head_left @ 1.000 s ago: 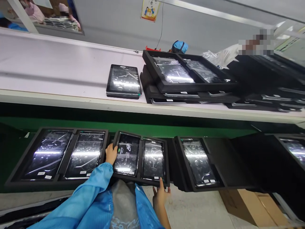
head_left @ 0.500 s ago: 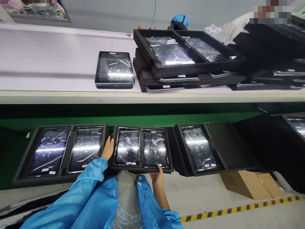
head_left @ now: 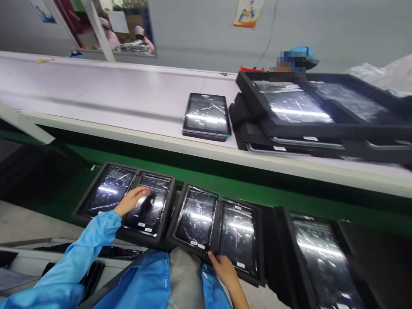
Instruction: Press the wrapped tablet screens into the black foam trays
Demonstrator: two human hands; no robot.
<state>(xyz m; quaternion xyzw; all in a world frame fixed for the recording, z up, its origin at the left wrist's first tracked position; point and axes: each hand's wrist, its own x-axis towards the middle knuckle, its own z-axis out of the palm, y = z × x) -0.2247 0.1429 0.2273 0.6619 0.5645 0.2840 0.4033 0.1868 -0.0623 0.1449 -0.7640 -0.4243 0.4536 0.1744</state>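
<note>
My left hand (head_left: 131, 201) hovers over the right tablet (head_left: 156, 210) in the left black foam tray (head_left: 171, 197), its fingers stretched out, holding nothing. A dark reflection of the hand shows on that film-covered screen. Another tablet (head_left: 111, 189) lies in the same tray's left slot. My right hand (head_left: 223, 268) grips the near edge of the middle foam tray (head_left: 261, 253), thumb at the rim near the divider; its other fingers are partly hidden. Two tablets fill this tray, a left one (head_left: 197, 219) and a right one (head_left: 237, 236), both with faint logos lit.
To the right, another foam tray holds a tablet (head_left: 325, 262). The white shelf (head_left: 128, 111) above carries a short tablet stack (head_left: 206, 115) and piled foam trays (head_left: 289, 128). Green surface (head_left: 257, 184) lies beneath the trays. A person in a blue cap (head_left: 299, 53) is behind the shelf.
The view has swung left. My left hand has moved from the gap between the trays to above the left tray's right tablet. My right hand has shifted left along the middle tray's near edge.
</note>
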